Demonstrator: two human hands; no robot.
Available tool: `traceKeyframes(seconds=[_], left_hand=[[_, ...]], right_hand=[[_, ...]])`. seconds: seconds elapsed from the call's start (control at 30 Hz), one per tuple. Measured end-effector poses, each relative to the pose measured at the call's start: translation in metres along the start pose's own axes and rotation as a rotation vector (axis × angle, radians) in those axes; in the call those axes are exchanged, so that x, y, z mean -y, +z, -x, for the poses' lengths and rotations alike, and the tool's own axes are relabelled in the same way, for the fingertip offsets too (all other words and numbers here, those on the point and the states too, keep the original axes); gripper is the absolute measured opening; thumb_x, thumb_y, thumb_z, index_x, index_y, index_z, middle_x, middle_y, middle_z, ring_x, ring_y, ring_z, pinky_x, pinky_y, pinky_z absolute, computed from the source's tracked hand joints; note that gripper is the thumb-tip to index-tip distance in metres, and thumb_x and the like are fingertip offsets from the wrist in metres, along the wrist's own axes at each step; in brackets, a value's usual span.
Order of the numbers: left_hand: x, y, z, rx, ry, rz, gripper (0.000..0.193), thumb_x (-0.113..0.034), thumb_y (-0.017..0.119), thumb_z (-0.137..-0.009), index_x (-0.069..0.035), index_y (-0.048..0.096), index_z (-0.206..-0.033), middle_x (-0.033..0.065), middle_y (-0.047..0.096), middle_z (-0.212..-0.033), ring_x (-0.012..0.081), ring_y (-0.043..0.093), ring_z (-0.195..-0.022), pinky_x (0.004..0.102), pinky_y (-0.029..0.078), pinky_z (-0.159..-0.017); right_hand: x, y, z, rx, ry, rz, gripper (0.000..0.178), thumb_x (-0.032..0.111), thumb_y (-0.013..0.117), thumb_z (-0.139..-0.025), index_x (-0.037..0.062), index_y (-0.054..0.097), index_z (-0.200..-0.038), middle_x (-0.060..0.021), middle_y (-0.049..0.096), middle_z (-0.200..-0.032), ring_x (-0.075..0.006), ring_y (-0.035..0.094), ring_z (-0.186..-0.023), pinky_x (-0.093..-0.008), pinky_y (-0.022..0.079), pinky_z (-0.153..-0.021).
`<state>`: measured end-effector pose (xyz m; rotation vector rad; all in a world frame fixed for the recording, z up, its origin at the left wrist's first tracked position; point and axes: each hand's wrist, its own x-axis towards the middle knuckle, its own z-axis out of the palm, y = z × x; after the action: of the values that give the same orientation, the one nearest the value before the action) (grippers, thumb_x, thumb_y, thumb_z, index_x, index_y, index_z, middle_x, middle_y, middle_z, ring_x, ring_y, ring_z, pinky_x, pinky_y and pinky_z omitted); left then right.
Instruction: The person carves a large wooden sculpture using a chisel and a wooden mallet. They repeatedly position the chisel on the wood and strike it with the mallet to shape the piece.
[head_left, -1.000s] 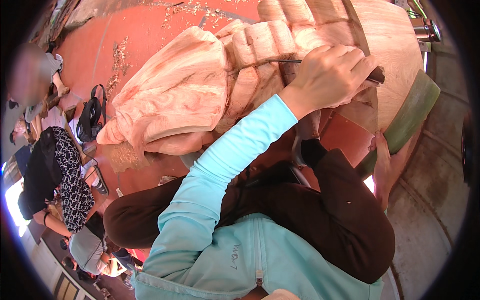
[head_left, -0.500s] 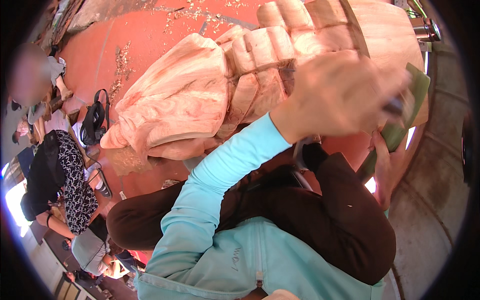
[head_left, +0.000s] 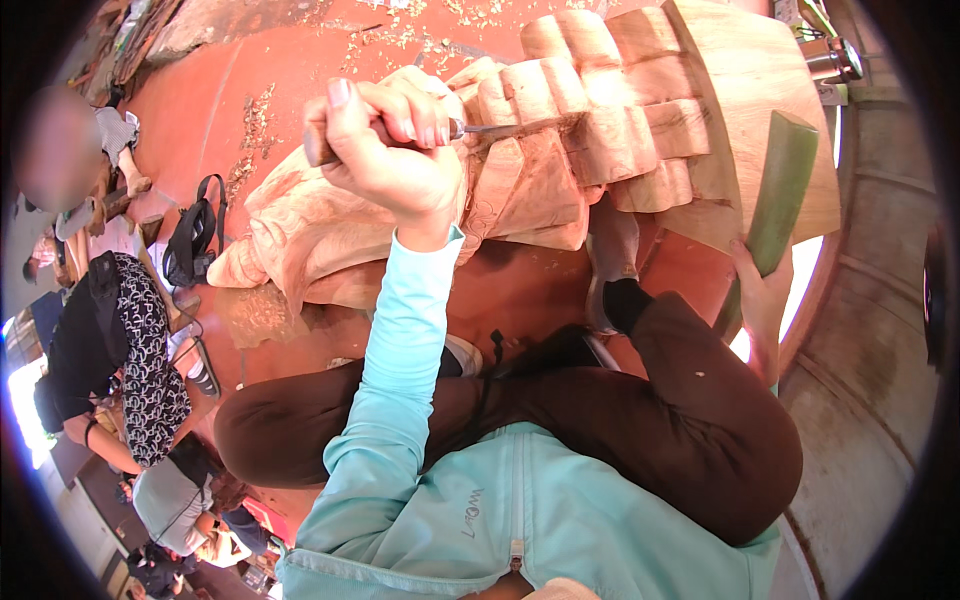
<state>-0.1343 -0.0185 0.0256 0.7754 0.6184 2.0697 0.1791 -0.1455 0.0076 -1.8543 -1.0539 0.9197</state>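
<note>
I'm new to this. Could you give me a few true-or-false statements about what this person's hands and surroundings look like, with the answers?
1. The left hand grips a carving tool by its wooden handle. True.

2. The right hand holds nothing. False: it holds a long green bar.

3. The tool's blade points away from the wood carving. False: it points across the carving, toward its blocky part.

4. Wood shavings lie on the red floor. True.

5. The person's trousers are bright yellow. False: they are dark brown.
</note>
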Motion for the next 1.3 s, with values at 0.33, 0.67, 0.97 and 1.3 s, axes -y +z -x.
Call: traceKeyframes(seconds=[0.33,0.67,0.97,1.3], left_hand=[[0.008,-0.004,0.019,0.047,0.143,0.002,0.025,-0.008,0.044,-0.094,-0.008,0.034,-0.07,0.0017,0.033,-0.044,0.0116,0.031,-0.033,0.0267,0.029,-0.03],[0.02,-0.016,0.032,0.087,0.137,-0.21,0.018,-0.011,0.047,-0.093,-0.009,0.038,-0.077,0.0017,0.041,-0.055,0.0131,0.04,-0.044,0.0281,0.039,-0.04],[0.031,-0.017,0.033,0.013,0.178,-0.221,0.014,-0.012,0.048,-0.092,-0.007,0.041,-0.082,0.0028,0.044,-0.062,0.014,0.043,-0.051,0.0289,0.041,-0.045],[0.039,-0.016,0.042,0.277,0.137,-0.274,0.01,-0.012,0.05,-0.092,-0.006,0.043,-0.087,0.004,0.047,-0.07,0.0149,0.047,-0.058,0.0297,0.043,-0.05]], right_hand=[[0.136,-0.036,0.023,0.079,-0.635,0.509,0.058,0.002,0.067,-0.078,0.0063,0.047,-0.132,-0.0073,0.064,-0.097,-0.0145,0.061,-0.081,-0.0292,0.049,-0.076],[0.212,0.047,0.053,0.303,-1.11,0.878,0.072,-0.006,0.068,-0.063,0.0165,0.054,-0.13,-0.008,0.064,-0.106,-0.0276,0.063,-0.091,-0.035,0.051,-0.076],[0.212,0.072,0.049,0.33,-1.078,0.581,0.076,-0.005,0.071,-0.061,0.0122,0.05,-0.132,-0.0063,0.064,-0.112,-0.0248,0.063,-0.089,-0.036,0.051,-0.079],[0.204,0.08,0.037,0.247,-1.31,0.65,0.07,0.0,0.068,-0.065,0.0212,0.054,-0.13,-0.0044,0.063,-0.093,-0.0218,0.059,-0.077,-0.0328,0.05,-0.072]])
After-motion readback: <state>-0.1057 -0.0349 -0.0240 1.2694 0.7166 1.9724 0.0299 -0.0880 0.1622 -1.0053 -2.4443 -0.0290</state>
